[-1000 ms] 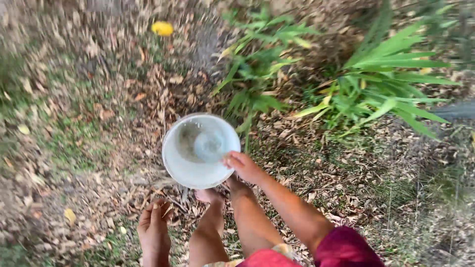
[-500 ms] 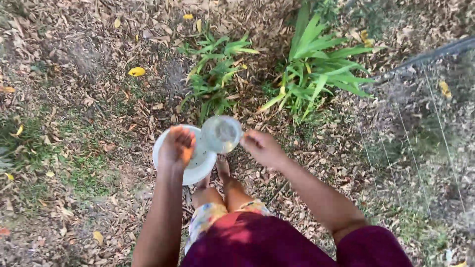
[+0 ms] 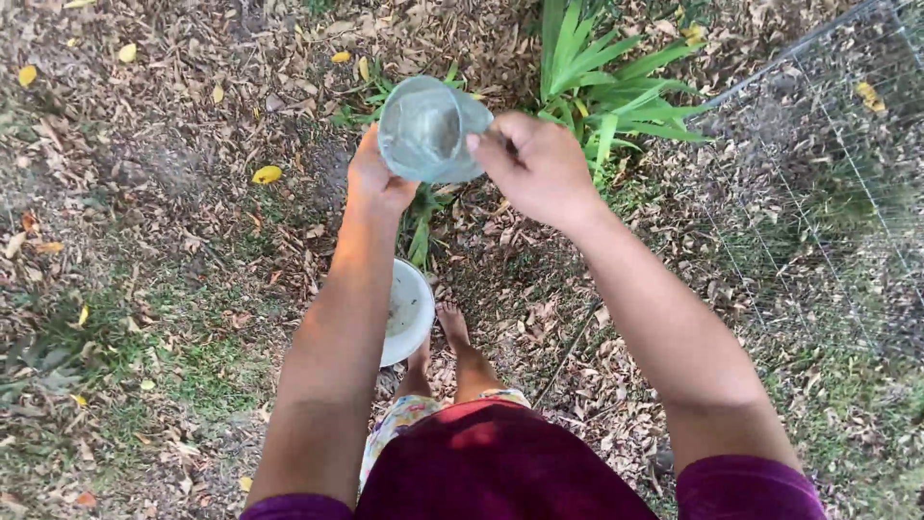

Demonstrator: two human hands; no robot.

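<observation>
The white bucket [image 3: 409,313] was left on the leaf-covered ground [image 3: 144,241], by the bare feet; half a second before it had been just below the hands. The left hand [image 3: 377,178] was closed on the side of the clear plastic cup [image 3: 428,130]; the cup had been raised toward the green plant [image 3: 597,77]; the right hand [image 3: 539,169] was closed on its rim.

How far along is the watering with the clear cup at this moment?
Done: the clear plastic cup is out of the white round bucket, which sits by the feet. In hand: both hands, left hand and right hand, hold it over the green leafy plants. Left: no pouring visible yet.
</observation>
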